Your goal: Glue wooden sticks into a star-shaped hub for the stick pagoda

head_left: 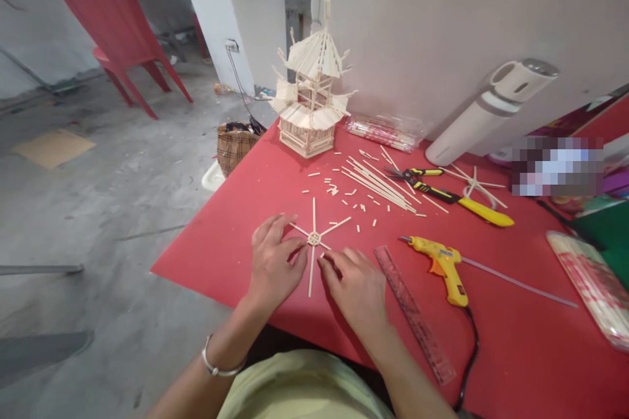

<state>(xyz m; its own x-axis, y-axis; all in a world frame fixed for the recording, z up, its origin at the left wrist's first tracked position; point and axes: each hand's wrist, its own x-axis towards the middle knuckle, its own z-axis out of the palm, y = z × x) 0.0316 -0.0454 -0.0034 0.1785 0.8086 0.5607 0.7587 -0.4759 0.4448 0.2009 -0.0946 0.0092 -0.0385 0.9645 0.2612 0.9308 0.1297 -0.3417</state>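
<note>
A six-armed star of thin wooden sticks [314, 238] lies flat on the red table, with a small ring of short pieces at its hub. My left hand [276, 255] is at the star's left side, thumb and forefinger closed at the hub's edge and covering one arm. My right hand [356, 281] pinches a short stick piece [322, 255] just below and right of the hub. Beside that hand lies a clear ruler [413, 314]. A yellow glue gun [445, 265] with a glue stick in its back rests farther right.
A stick-built pagoda [312, 91] stands at the table's back corner. Loose long sticks [378, 184], cut bits, yellow-black pliers [452, 196], another stick star [474, 181] and a white flask [484, 111] lie or stand behind. Packed sticks [590, 285] are at right. The table's left edge [211, 200] is close.
</note>
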